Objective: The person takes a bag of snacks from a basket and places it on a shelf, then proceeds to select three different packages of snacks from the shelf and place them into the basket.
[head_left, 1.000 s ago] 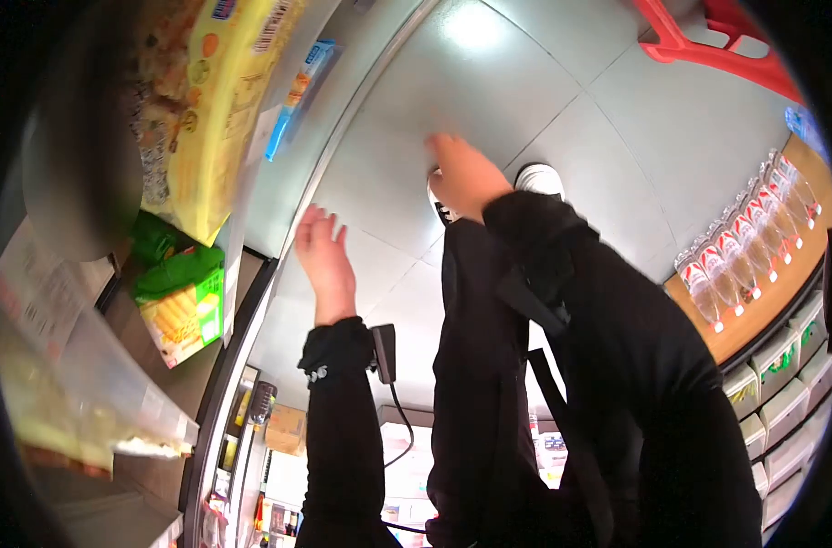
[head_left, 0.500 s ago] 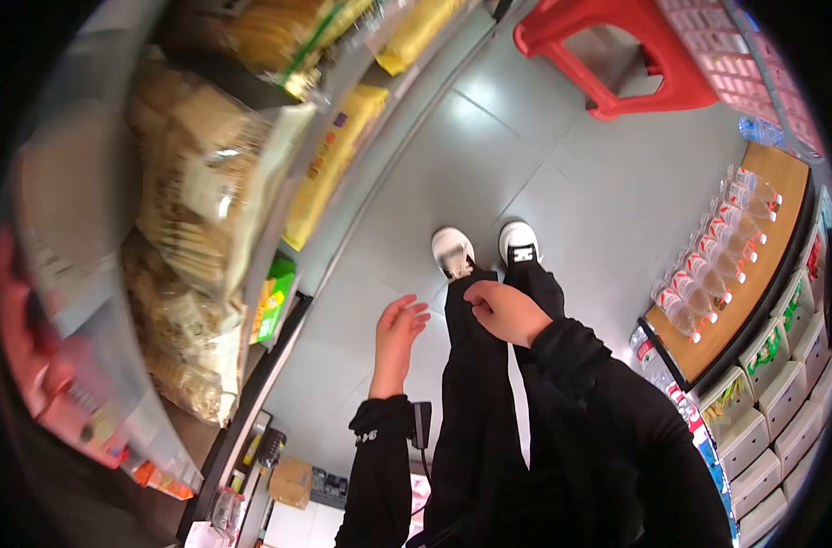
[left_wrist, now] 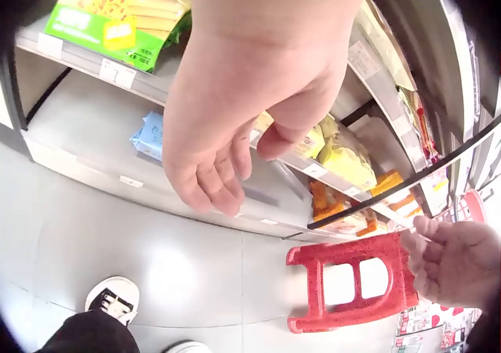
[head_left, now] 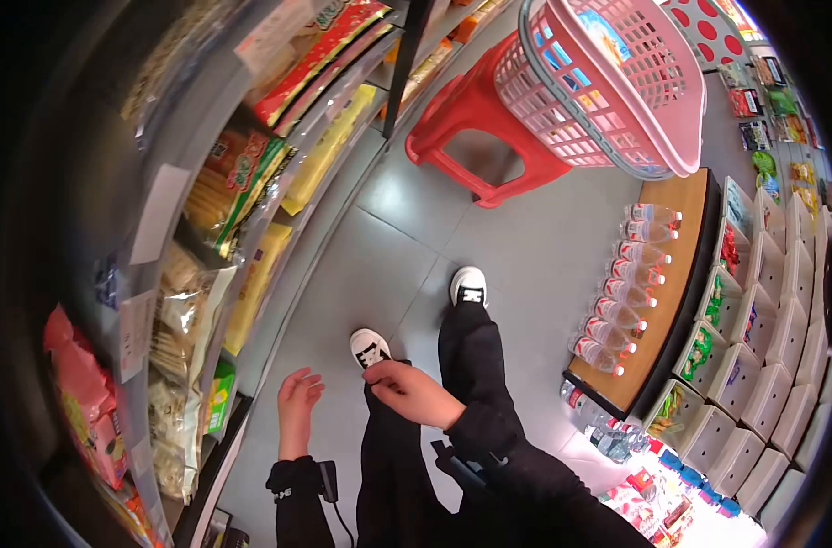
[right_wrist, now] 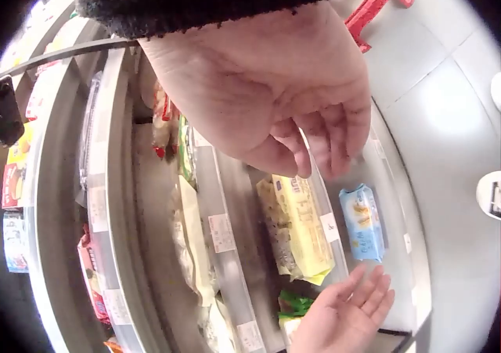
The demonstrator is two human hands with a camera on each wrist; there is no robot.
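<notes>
Both hands hang in front of the body, with nothing in them. My left hand is on the left in the head view, beside the snack shelf, fingers loosely bent. To its right, my right hand is held above the legs with relaxed, slightly curled fingers. In the left wrist view, the left hand overlaps the shelf, with a green biscuit packet and a blue packet beyond it. The right wrist view shows the right hand over yellow packets and a blue packet.
Ahead stands a red stool with a pink basket on it, holding a few packets. A wooden ledge with several water bottles is at the right, beside white bins. Tiled floor lies between shelf and ledge.
The view has moved forward along the aisle; the stool and basket have come into fuller sight. Both hands have drawn in near the body, and the feet have stepped.
</notes>
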